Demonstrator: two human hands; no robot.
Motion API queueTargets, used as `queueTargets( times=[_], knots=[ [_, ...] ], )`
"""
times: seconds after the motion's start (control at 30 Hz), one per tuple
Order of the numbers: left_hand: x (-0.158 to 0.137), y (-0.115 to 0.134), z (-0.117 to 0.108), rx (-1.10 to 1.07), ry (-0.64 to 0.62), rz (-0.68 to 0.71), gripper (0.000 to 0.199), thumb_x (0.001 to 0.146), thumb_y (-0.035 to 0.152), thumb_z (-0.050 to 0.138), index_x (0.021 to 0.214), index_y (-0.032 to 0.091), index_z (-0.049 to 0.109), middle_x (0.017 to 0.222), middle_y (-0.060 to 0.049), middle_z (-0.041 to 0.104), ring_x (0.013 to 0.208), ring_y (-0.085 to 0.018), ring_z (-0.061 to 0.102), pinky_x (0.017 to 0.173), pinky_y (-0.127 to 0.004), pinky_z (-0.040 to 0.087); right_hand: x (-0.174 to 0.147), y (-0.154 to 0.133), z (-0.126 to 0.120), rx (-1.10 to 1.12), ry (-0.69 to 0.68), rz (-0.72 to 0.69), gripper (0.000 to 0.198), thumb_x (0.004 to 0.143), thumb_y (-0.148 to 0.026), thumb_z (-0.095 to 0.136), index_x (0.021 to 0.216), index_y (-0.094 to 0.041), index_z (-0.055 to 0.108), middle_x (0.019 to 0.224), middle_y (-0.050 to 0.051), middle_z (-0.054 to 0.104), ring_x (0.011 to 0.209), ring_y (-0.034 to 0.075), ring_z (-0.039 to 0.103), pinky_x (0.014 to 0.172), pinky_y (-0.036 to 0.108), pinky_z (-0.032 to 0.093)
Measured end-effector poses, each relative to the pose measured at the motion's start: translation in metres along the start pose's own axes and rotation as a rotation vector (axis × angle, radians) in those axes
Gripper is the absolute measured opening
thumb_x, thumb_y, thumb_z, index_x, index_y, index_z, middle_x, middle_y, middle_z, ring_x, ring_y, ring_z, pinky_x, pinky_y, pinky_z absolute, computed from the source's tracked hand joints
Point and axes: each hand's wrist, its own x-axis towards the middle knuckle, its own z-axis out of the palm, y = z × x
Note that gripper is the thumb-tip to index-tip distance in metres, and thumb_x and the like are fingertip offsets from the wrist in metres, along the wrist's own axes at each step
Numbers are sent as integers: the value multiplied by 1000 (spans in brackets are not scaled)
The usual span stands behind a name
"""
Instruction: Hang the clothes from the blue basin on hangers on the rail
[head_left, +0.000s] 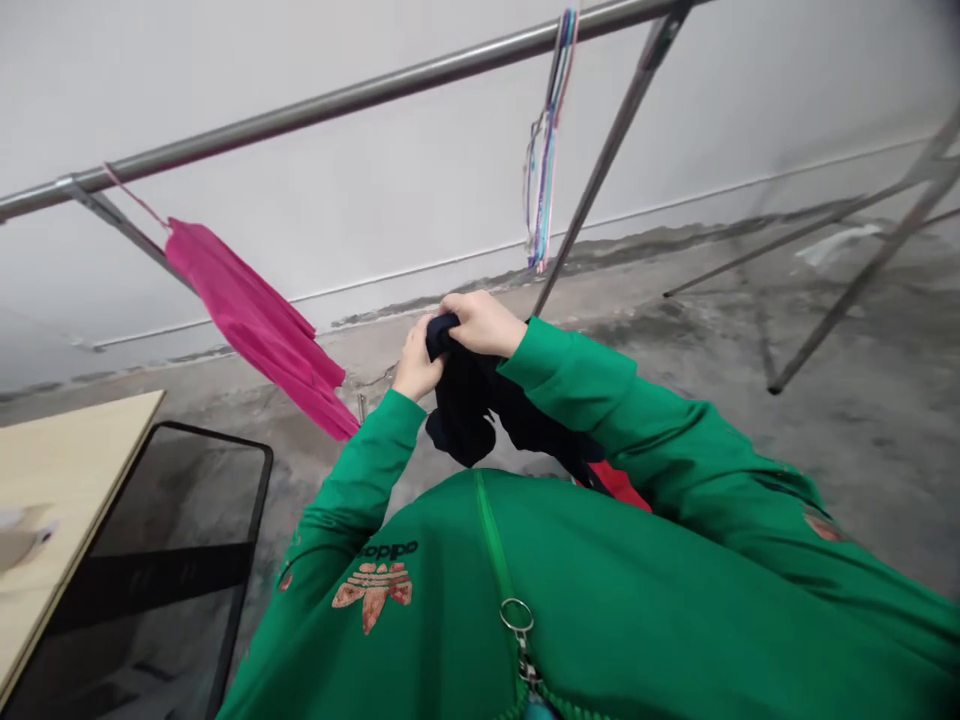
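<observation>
A dark navy or black garment [465,405] hangs down in front of my body, bunched at its top. My left hand [418,362] is closed on the bunched edge from the left. From the right, my right hand [480,322] pinches the same edge, close beside the left. Below my right sleeve a red patch [619,484] shows; I cannot tell whether it belongs to the dark garment. The garment's lower part is partly hidden behind my green jacket and sleeve, so its exact kind is unclear.
A metal rail [360,95] crosses above, carrying a pink garment [251,315] on a hanger and several coloured hangers [546,170]. Slanted metal legs [611,150] stand at right. At lower left are a light wooden table [67,470] and a black-framed mesh container [172,500].
</observation>
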Motion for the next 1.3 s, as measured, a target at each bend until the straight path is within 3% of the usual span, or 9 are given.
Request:
queueTargets(
  times=[0.1, 0.3, 0.43, 0.57, 0.73, 0.83, 1.03, 1.17, 1.3],
  knots=[
    [8, -13, -2, 44, 53, -86, 51, 61, 0, 51, 110, 18, 53, 101, -6, 62, 101, -25, 58, 97, -41, 43, 1, -3, -10, 30, -12, -58, 23, 65, -9, 56, 84, -14, 68, 74, 5, 66, 71, 16, 56, 66, 26, 42],
    [35, -16, -37, 187, 320, -106, 27, 53, -1, 47, 72, 17, 54, 74, -1, 53, 79, -18, 55, 82, -34, 46, 2, 8, -43, 102, -79, -149, 30, 63, -10, 59, 91, -16, 65, 87, 5, 66, 80, 18, 58, 73, 28, 46],
    [50, 8, -69, -5, 160, -157, 28, 49, 0, 39, 66, 13, 57, 59, 1, 49, 65, -14, 53, 70, -30, 47, -10, 36, -39, 134, -206, -83, 46, 55, -4, 60, 99, -18, 63, 97, 5, 67, 85, 19, 59, 78, 29, 47],
    [55, 36, -100, -118, 16, -177, 34, 54, 2, 42, 81, 8, 62, 66, 1, 55, 69, -15, 58, 71, -32, 50, -30, 69, -5, 83, -282, 135, 41, 55, -4, 59, 95, -15, 63, 90, 5, 67, 81, 20, 58, 75, 30, 47],
    [54, 53, -136, 132, -160, -92, 49, 59, 3, 57, 107, 13, 61, 84, 1, 58, 84, -17, 60, 85, -34, 48, -32, 84, 3, 387, -23, 244, 22, 62, -8, 56, 81, -14, 65, 75, 1, 64, 76, 17, 57, 81, 34, 48],
    [49, 37, -150, 371, -205, -27, 67, 52, -1, 60, 117, 18, 57, 91, 0, 57, 91, -19, 58, 95, -36, 44, -22, 67, -20, 709, 128, 113, 13, 66, -18, 64, 78, -14, 67, 73, -1, 64, 77, 14, 59, 85, 33, 50],
    [20, -38, -147, 545, -43, -91, 69, 47, -5, 53, 112, 16, 54, 106, -7, 51, 103, -26, 53, 98, -42, 42, -9, 16, -49, 896, 49, 74, 17, 63, -22, 77, 76, -12, 69, 67, -1, 64, 72, 10, 61, 77, 25, 53],
    [7, -72, -129, 330, 147, -182, 46, 51, -1, 51, 93, 17, 55, 87, -3, 55, 92, -22, 55, 95, -39, 43, -5, 10, -51, 987, 102, 107, 13, 65, -18, 77, 74, -11, 69, 64, -1, 65, 65, 10, 61, 69, 24, 52],
    [9, -87, -100, -113, 159, -248, 25, 57, 7, 54, 81, 16, 52, 80, -1, 59, 87, -17, 58, 91, -32, 45, -3, 8, -63, 1034, 134, 75, 10, 66, -16, 75, 73, -10, 70, 63, 1, 67, 67, 12, 65, 63, 23, 50]
  ],
)
